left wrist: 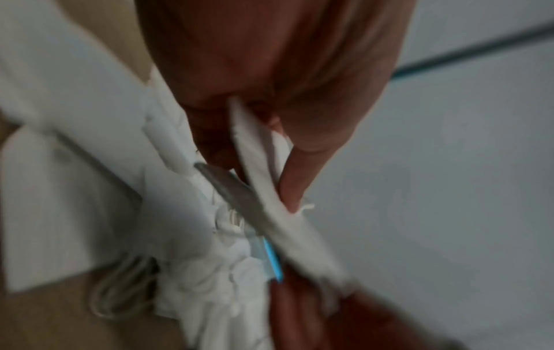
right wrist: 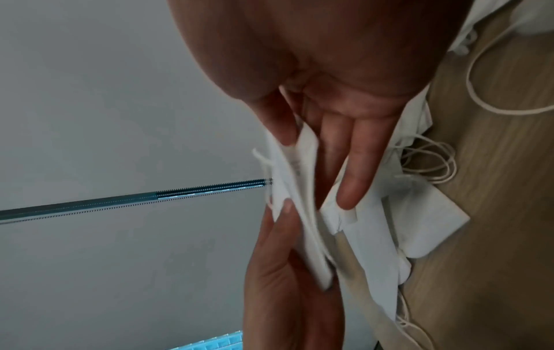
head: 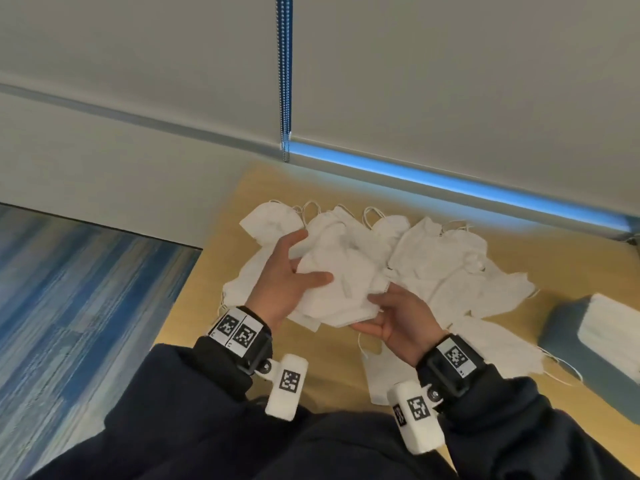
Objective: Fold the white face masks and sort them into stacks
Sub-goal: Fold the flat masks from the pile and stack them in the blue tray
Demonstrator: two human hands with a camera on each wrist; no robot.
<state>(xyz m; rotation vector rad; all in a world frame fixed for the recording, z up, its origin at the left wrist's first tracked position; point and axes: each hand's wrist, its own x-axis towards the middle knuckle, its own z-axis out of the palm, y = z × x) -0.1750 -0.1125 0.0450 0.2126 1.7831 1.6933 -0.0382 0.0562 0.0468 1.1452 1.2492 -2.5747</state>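
Note:
A white face mask (head: pixel 343 289) is held just above the wooden table (head: pixel 214 271), and both hands have it. My left hand (head: pixel 311 258) grips its left side, thumb on top. My right hand (head: pixel 367 313) pinches its near right edge, fingers underneath. In the left wrist view the left hand (left wrist: pixel 255 182) pinches the mask's edge (left wrist: pixel 261 170) between thumb and fingers. In the right wrist view the right hand (right wrist: pixel 317 170) has the mask (right wrist: pixel 302 189) between thumb and fingers. A loose heap of white masks (head: pixel 436 258) with tangled ear loops lies behind.
Two flat masks (head: pixel 495 344) (head: pixel 377 379) lie on the table near my right wrist. A blue-grey box (head: pixel 561 341) holding a white stack stands at the right edge. The wall and a blind with a bead chain (head: pixel 284 77) are right behind the table. Blue carpet (head: pixel 69 289) lies left.

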